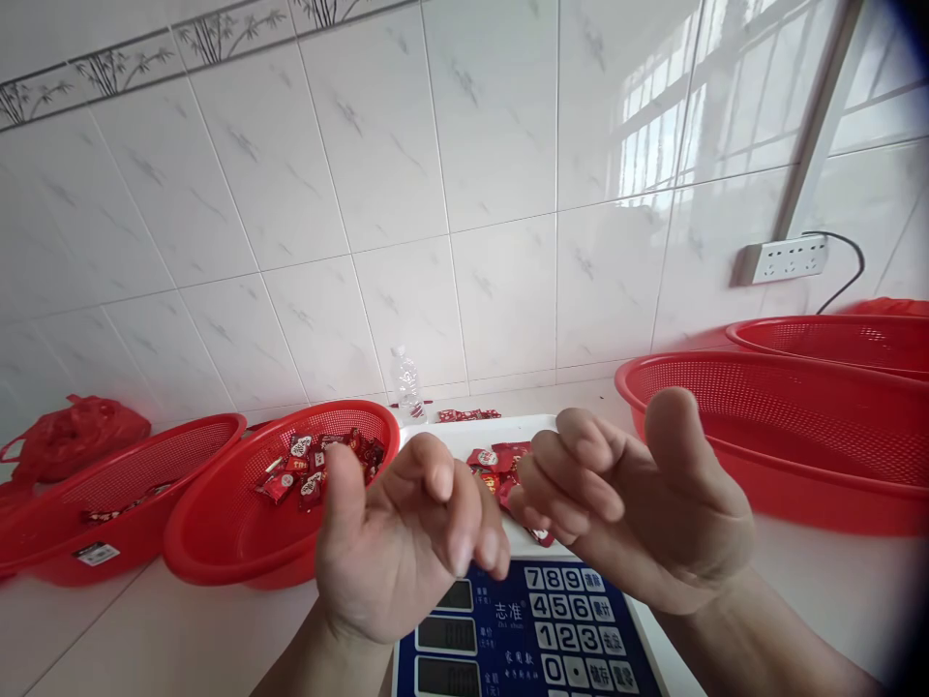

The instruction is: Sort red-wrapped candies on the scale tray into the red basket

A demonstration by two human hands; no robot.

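My left hand (406, 532) is raised palm up over the near part of a digital scale (519, 629), its fingers loosely curled and nothing in it. Opposite it, my right hand (631, 503) also hangs above the scale, palm turned up, thumb apart and fingers half bent around nothing. Beyond and between the hands, red wrapped candies (500, 460) lie on the scale's white tray (533, 423), partly hidden by my fingers. Left of my left hand stands a red basket (218, 523) holding more wrapped candies (309, 474).
Farther left is another red basket (44, 552) with a few packets, and a red plastic bag (94, 436). A clear bottle (406, 382) and a strip of red packets (468, 415) are by the wall. Red baskets (784, 474) stand at right, below a power strip (788, 259).
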